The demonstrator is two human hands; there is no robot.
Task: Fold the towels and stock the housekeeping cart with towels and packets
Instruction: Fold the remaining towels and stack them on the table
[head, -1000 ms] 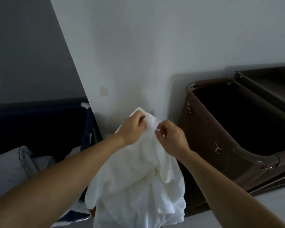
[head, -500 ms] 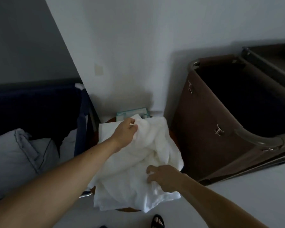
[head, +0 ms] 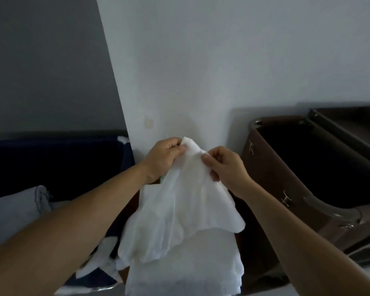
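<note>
- Your two bare forearms reach in from the lower corners, both cut off by the picture's edge.
- Between them lies a pile of white cloth (head: pixel 186 268). Its lower end runs out of view, and what carries it is hidden.
- The white towel (head: pixel 179 210) hangs crumpled above that pile, raised by its top edge, with its lower folds draped onto the pile.
- Your left hand (head: pixel 163 157) has its grip clamped on the towel's top corner, thumb against fingers. Your right hand (head: pixel 226 167) pinches the same edge just beside it, grip likewise closed on the cloth.
- A sliver of something pale green shows under your left wrist, too little to identify.
- To your left, a pale pillow (head: pixel 15 210) sits in front of a dark blue panel (head: pixel 51 163), both dim and cut off at the edge.
- To your right stands the housekeeping cart (head: pixel 267 174). Its brown bag is open at the top, and the inside is too dark to see into.
- Behind everything is the white wall (head: pixel 201 60), with a small square plate (head: pixel 148 123) on it.
</note>
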